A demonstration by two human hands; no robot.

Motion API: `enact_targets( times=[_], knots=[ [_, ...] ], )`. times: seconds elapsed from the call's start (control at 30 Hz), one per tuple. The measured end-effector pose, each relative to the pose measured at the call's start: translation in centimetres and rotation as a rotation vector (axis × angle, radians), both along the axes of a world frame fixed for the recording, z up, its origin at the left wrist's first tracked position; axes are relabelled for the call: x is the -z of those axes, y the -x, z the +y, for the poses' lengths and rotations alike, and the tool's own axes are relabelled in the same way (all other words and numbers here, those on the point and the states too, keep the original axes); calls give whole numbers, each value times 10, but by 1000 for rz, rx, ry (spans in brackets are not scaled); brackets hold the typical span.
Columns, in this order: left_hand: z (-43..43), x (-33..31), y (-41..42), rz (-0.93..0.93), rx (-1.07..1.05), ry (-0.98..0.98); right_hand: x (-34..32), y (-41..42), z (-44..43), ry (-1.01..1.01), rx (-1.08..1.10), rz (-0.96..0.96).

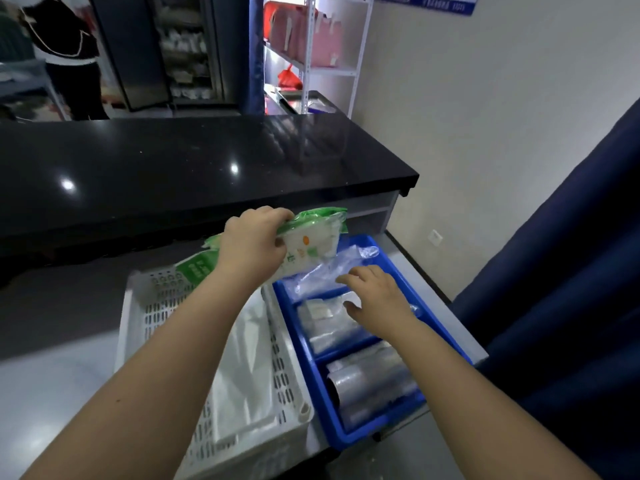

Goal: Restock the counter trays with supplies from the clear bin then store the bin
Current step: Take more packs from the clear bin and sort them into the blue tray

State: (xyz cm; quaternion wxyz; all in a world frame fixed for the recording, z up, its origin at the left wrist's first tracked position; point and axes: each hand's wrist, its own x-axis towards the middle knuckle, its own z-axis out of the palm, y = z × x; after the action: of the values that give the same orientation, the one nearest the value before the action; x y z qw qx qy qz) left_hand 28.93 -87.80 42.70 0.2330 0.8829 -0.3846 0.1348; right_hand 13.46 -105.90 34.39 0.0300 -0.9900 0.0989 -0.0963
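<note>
Blue tray (346, 441), white tray (156, 306), perhaps two packs (311, 237).

- My left hand (254, 242) is bare, fingers and wrist uncovered.
- The left forearm (166, 358) is bare along all I can see of it.
- My right hand (375, 297) and right forearm (453, 386) are bare as well.

Single head view, looking forward and down (close over both forearms) at grey counter (52, 393).

No legible text; print on green-white packet (313, 239) and blue wall sign (433, 4) apparently too blurred.
</note>
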Motion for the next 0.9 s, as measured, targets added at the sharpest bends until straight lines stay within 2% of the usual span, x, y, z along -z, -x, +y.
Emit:
enact_targets(
  times=[0.2,0.3,0.43,0.63,0.9],
  knots=[
    [-47,11,-18,-2,-52,6,29,-50,-59,-53,-103,132],
    [-63,13,-20,-11,-117,32,43,-79,-83,-52,-195,241],
    [-77,14,-17,-14,-222,50,57,-121,-104,-57,-316,283],
    [-85,18,-10,-9,-357,40,81,-154,-113,-95,-426,548],
    [-84,16,0,22,-400,51,83,-154,-114,-232,-445,558]
  ],
)
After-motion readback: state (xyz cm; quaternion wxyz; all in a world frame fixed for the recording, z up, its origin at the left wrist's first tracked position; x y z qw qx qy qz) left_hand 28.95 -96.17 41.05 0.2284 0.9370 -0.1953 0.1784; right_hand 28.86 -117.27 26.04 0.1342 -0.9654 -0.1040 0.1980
